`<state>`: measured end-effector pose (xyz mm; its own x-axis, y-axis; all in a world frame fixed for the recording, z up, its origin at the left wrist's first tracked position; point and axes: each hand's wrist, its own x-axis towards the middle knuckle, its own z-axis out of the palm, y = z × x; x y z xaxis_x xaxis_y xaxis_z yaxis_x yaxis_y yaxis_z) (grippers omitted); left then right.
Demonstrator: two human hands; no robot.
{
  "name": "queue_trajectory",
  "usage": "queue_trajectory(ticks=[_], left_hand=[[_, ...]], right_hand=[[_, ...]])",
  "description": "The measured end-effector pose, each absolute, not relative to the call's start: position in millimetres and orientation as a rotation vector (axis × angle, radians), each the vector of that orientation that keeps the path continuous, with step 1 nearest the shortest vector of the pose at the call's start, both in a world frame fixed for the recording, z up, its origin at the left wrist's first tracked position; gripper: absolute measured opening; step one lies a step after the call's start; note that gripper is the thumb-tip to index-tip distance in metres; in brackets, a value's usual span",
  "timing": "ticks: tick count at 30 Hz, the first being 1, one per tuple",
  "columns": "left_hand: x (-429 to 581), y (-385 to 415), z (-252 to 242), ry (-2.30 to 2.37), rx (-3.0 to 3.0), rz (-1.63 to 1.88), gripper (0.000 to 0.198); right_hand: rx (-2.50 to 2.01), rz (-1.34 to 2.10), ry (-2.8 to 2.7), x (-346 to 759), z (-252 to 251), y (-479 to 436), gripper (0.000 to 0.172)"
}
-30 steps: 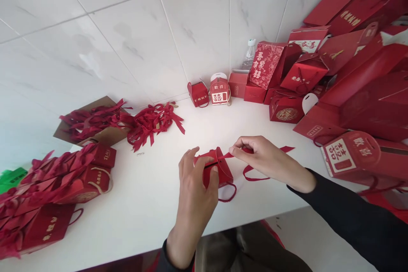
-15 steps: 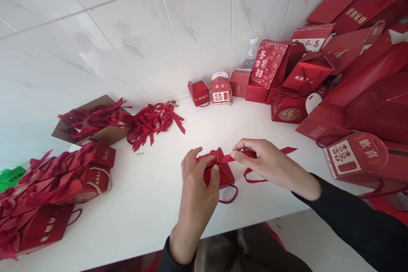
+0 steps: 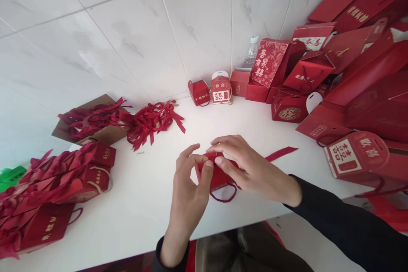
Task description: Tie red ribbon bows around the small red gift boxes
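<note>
A small red paper gift box (image 3: 219, 177) with a red cord handle (image 3: 223, 199) stands on the table between my hands. My left hand (image 3: 190, 182) is at its left side, thumb and forefinger pinched at the box top. A bit of red ribbon seems to be in that pinch, mostly hidden by the fingertips. Over the top from the right comes my right hand (image 3: 251, 168), its fingers and thumb closed about the upper flap. From behind my right hand a tail of red ribbon (image 3: 281, 153) lies out to the right on the table.
Loose red ribbons (image 3: 153, 121) lie beside a cardboard box (image 3: 60, 129) of more ribbons. Several ribboned gift boxes (image 3: 47, 221) crowd the left. Two small boxes, one a white-labelled box (image 3: 220, 93), stand by the wall. More red boxes (image 3: 290, 108) and a bottle (image 3: 251, 54) are at right.
My right hand has moved left from the ribbon beside the box to the box top. My left hand has shifted slightly left, its thumb and forefinger closing together. The ribbon loop at right is now hidden.
</note>
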<state>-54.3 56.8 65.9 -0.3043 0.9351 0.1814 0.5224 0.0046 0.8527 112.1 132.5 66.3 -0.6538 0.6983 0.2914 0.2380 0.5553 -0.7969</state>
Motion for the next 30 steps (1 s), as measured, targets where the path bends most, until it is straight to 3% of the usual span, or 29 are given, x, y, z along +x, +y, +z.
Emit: queue_trajectory(ticks=[4,9,14,27,30], left_hand=[[-57.2,48.4,62.4,1.881,1.422,1.345,0.017],[-52.6,38.3,38.7,2.173,1.326,1.222,0.052],[-51.5,34.2,30.0,1.914,1.137,1.377,0.042],[-52.3,32.3,30.1,1.776,1.036,1.429,0.041],[-52.6,32.0,32.6,1.778,1.026,1.395,0.031]], right_hand=[[-0.742,1.088,-2.162,101.4,72.0,136.6,0.014],[-0.83,0.912,-2.263,95.7,68.3,137.5,0.013],[-0.856,0.66,-2.4,91.2,59.6,131.4,0.017],[-0.816,0.676,-2.453,81.1,59.1,130.8,0.019],[-0.797,0.713,-2.444,78.3,59.7,129.8,0.019]])
